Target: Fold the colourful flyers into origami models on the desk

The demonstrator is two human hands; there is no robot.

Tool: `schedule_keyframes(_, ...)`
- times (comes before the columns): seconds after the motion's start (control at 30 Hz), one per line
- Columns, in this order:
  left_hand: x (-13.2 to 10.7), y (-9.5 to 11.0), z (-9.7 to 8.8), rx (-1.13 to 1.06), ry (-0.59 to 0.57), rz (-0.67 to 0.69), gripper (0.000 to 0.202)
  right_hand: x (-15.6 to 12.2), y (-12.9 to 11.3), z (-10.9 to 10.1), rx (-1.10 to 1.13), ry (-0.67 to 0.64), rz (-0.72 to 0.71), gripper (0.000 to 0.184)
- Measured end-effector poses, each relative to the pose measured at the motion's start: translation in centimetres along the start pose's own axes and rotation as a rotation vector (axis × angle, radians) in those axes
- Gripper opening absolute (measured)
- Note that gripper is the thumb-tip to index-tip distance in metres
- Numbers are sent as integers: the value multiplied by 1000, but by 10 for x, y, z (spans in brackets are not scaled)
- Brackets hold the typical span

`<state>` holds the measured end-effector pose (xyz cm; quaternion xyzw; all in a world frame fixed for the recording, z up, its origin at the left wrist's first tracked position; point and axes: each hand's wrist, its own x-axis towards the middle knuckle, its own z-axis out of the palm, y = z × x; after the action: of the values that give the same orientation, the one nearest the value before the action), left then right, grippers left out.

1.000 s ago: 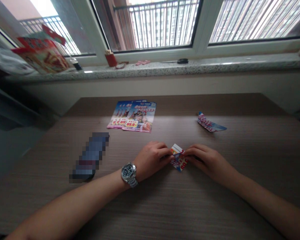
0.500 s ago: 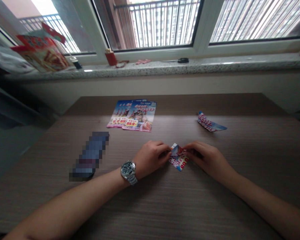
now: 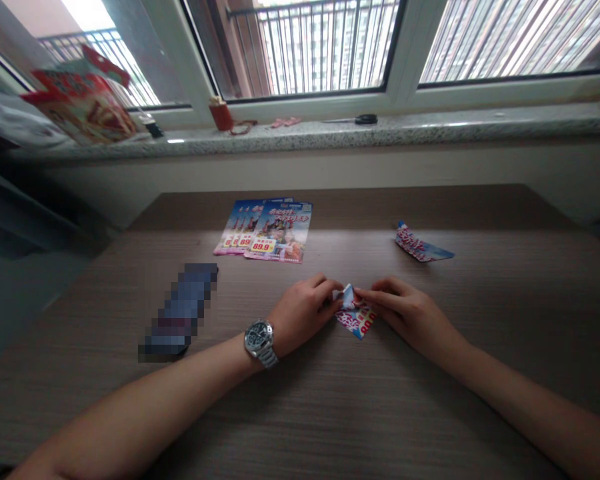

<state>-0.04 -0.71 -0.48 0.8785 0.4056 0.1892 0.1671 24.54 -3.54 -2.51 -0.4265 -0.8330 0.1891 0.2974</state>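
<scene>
Head view: the paper (image 3: 356,321) rests on the table (image 3: 320,413), its left edge pinched by the left hand (image 3: 305,308), its upper side by the right hand (image 3: 414,310). Folding seems in hand; the next move likely calls for aligned edges. Flyers (image 3: 281,230) and a bent sheet (image 3: 414,245) lie beyond, a pixelated slab (image 3: 183,310) leftward; nothing stands in the way.

A red printed bag (image 3: 87,110), a small red container (image 3: 221,115) and a thin black-handled tool (image 3: 365,119) sit along the speckled grey stone windowsill (image 3: 445,127), while a dark, pixel-blurred oblong object (image 3: 183,310) lies on the brown wood-grained bench (image 3: 350,413).
</scene>
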Motion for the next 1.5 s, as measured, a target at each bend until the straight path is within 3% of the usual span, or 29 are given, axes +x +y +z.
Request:
schedule_keyframes(0.33, -1, -1, -3, 163, 0, 209, 24, 2, -1, 3, -6, -4, 16, 29)
schedule_keyframes(0.6, 0, -6, -1, 121, -20, 309, 26, 3, -5, 0, 20, -15, 46, 27)
schedule_keyframes(0.8, 1, -7, 0, 103, -50, 373, 27, 2, -6, 0, -39, 8, 84, 39)
schedule_keyframes(1.03, 1, -6, 1, 113, -43, 368, 26, 3, -4, 1, -92, -33, 67, 36)
schedule_keyframes(1.33, 1, -4, -1, 88, -6, 282, 25, 4, -8, -4, 20, -32, 98, 28)
schedule_keyframes(1.5, 3, -5, 2, 17, 23, 227, 32, 2, -7, -5, 149, -31, 183, 32)
